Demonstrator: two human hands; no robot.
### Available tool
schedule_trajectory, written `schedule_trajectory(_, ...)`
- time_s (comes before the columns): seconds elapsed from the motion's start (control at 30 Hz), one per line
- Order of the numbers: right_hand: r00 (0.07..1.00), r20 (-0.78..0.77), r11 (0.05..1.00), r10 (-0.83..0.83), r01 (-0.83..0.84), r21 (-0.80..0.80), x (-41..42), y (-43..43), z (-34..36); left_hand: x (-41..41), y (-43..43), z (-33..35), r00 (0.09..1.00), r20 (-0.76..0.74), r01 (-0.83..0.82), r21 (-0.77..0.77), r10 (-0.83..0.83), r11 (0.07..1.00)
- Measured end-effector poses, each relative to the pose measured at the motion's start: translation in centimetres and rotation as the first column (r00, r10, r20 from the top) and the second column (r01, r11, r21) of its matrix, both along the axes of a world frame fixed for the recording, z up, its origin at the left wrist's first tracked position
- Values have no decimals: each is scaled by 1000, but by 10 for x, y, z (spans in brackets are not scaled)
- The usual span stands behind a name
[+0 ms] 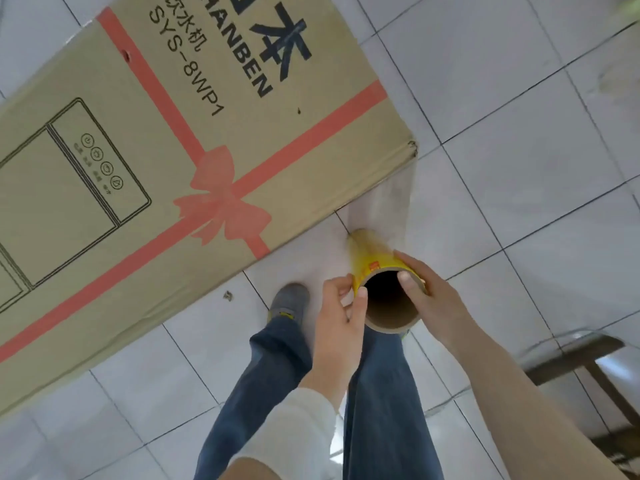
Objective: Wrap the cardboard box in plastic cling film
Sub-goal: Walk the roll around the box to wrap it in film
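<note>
Film (388,199) barely shows between box (166,174) corner and roll (375,263); left hand (341,317) and right hand (427,296) fingers grip roll's near end.

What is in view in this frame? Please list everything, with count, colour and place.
cardboard box: one, brown with red ribbon print, upper left, on the floor
cling film roll: one, yellow label, cardboard core, centre, held upright
film sheet: one, clear, stretched from roll to box corner
floor tiles: many, white
stool: one, dark frame, lower right, partly seen
shoe: one visible, grey
jeans: blue
hands: left hand and right hand, gripping the roll's end
</note>
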State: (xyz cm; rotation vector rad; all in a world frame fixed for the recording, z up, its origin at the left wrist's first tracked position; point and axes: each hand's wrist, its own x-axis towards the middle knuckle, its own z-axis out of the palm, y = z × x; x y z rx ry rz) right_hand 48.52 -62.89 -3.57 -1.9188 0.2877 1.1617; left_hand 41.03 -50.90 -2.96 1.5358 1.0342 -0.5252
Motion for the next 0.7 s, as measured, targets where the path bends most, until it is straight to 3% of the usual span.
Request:
schedule_trajectory(0.07, 998, -41, 999, -45, 46, 2, -9, 14, -2, -13, 18, -3, 996, 32, 84, 16, -85, 996)
schedule_trajectory(0.13, 970, -73, 972, -231, 233, 22, -22, 25, -4, -23, 38, -7, 976, 53, 209, 30, -210, 978)
schedule_trajectory(0.23, 889, 5, 889, -459, 459, 11, -51, 37, -4, -24, 59, -12, 946, 92, 306, 78, -312, 949)
schedule_trajectory(0.37, 802, 62, 805, -594, 593, 29, -82, 49, -6, -13, 61, -14, 925, 98, 371, -23, -367, 929)
schedule_trajectory(0.43, 807, 122, 813, -578, 582, -1, -86, 54, -7, -16, 59, -13, 949, 97, 304, -16, -301, 952)
schedule_trajectory(0.53, 896, 161, 906, -415, 422, -13, -84, 57, -7, -33, 63, -12, 940, 139, 299, 101, -311, 949)
schedule_trajectory(0.63, 972, 106, 975, -210, 217, -53, -85, 60, -8, -60, 73, -11, 930, 128, 323, 161, -344, 933)
schedule_trajectory(0.7, 982, 46, 979, -183, 186, -81, -89, 61, -11, -80, 77, -11, 939, 99, 314, 154, -331, 937)
